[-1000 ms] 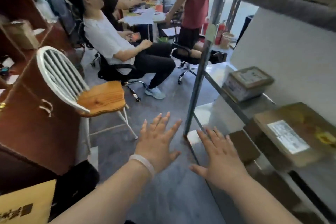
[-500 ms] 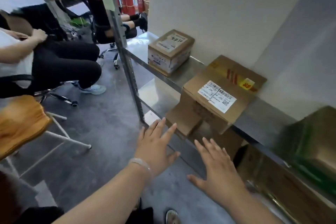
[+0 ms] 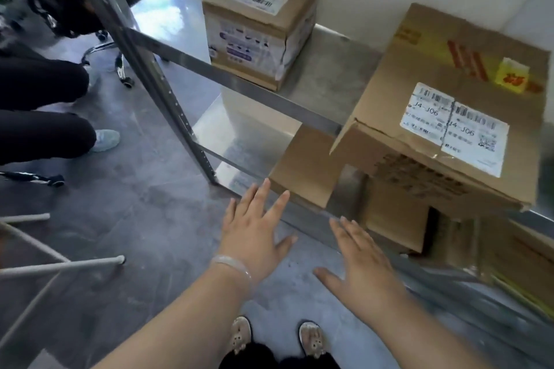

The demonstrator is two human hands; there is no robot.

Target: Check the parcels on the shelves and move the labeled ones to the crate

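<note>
head camera looks down on a big cardboard parcel (image 3: pixel 449 117) with a white j4-j06 label, sitting at the front edge of the steel shelf (image 3: pixel 326 90). a smaller labelled parcel (image 3: pixel 257 18) stands apart to its left. the left hand (image 3: pixel 254 231) and right hand (image 3: pixel 362 260) hover lower down, fingers spread, holding nothing.

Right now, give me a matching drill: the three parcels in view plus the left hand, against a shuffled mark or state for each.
1. small parcel
2. large parcel
3. plain box
4. left hand

A. no label showing, lowest of the three
B. fingers spread, holding nothing
C. white label reads J4-J06
D. handwriting on its top label

Pairs: 1-D, 2-C, 3-A, 4-B
</note>
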